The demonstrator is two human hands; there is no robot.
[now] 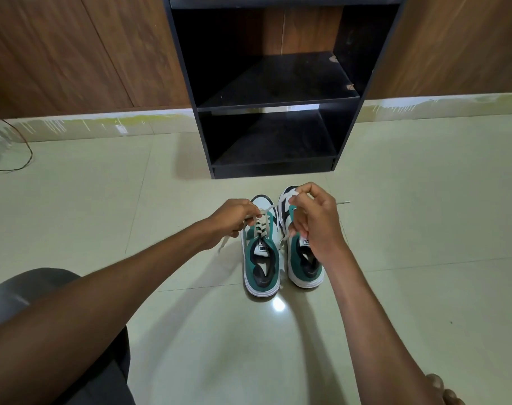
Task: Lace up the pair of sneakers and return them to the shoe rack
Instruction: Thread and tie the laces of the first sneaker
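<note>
Two white, teal and black sneakers stand side by side on the floor, toes toward the rack. The left sneaker (260, 258) has its white lace (266, 210) threaded through the lower eyelets. My left hand (234, 219) pinches one end of that lace at the shoe's left side. My right hand (313, 220) pinches the other end, stretched across above the right sneaker (304, 273), which it partly hides. A loose lace tip (344, 202) pokes out to the right of my right hand. The black shoe rack (278, 103) stands just beyond, its shelves bare.
Glossy beige floor tiles (424, 229) surround the shoes. A wood-panelled wall runs behind the rack. A thin cable (24, 153) curls on the floor at far left. My knee in dark cloth (30, 287) is at lower left, and toes (441, 390) show at lower right.
</note>
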